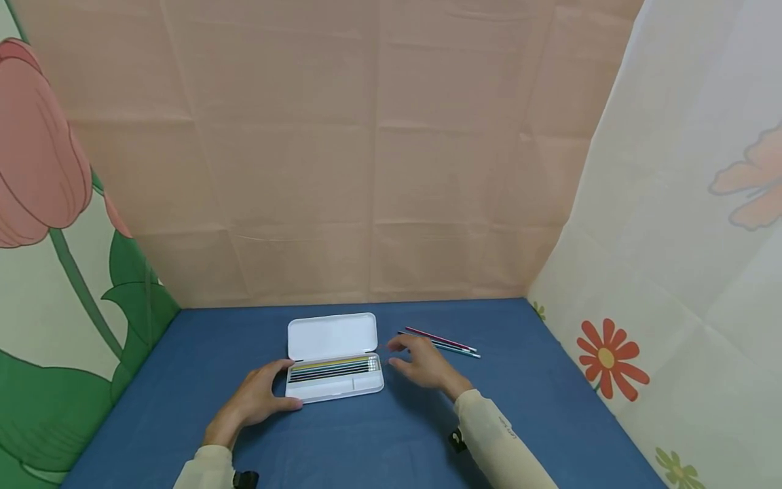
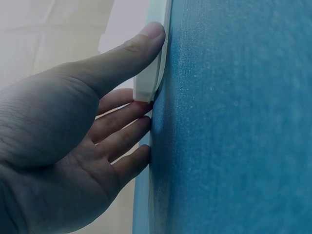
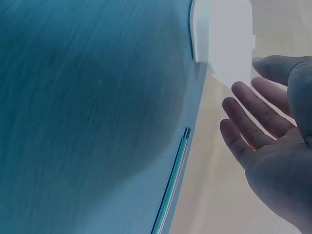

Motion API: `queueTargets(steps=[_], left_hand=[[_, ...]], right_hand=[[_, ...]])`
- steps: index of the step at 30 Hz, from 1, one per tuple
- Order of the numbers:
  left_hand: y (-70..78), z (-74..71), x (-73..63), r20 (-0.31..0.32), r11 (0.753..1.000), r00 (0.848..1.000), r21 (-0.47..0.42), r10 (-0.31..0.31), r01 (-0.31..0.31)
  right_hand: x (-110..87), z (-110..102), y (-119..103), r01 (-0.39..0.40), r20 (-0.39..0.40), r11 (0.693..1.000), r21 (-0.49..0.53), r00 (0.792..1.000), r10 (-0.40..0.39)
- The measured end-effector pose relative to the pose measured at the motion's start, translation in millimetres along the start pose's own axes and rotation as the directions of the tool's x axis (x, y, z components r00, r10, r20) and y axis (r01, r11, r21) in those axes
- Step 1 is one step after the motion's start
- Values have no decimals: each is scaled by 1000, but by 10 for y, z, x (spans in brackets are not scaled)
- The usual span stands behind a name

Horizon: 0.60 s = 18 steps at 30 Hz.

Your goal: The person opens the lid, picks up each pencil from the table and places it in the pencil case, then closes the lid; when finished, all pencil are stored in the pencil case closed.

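Note:
A white pencil case (image 1: 334, 392) lies on the blue table with its lid (image 1: 332, 336) tipped back. Inside it several pencils (image 1: 330, 369), one yellow and others dark, lie side by side. My left hand (image 1: 259, 396) holds the case at its left end; in the left wrist view the thumb (image 2: 141, 46) touches the near side and the fingers reach behind the corner. Right of the case, my right hand (image 1: 421, 365) hovers with fingers spread and nothing in them. Just beyond it, several loose pencils (image 1: 449, 341), red, teal and dark, lie on the table, their left ends partly behind the hand.
The blue tabletop (image 1: 342, 448) reaches back to a beige cloth wall (image 1: 366, 170). A tulip-print curtain (image 1: 79, 299) borders the left side, and a white flowered curtain (image 1: 672, 272) the right.

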<state>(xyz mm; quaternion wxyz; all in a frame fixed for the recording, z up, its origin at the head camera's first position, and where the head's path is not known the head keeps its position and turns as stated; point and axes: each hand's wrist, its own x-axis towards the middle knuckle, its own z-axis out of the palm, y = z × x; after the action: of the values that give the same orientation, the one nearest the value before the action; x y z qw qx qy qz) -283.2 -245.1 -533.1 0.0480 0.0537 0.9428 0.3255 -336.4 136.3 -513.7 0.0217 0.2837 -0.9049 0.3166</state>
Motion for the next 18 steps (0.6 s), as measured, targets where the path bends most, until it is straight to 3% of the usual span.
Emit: queueTargets(steps=[18], left_hand=[[-1, -1, -23, -6, 1000, 1000, -9, -5, 5]], right_hand=[[-220, -208, 352, -73, -52, 997, -21, 996, 72]])
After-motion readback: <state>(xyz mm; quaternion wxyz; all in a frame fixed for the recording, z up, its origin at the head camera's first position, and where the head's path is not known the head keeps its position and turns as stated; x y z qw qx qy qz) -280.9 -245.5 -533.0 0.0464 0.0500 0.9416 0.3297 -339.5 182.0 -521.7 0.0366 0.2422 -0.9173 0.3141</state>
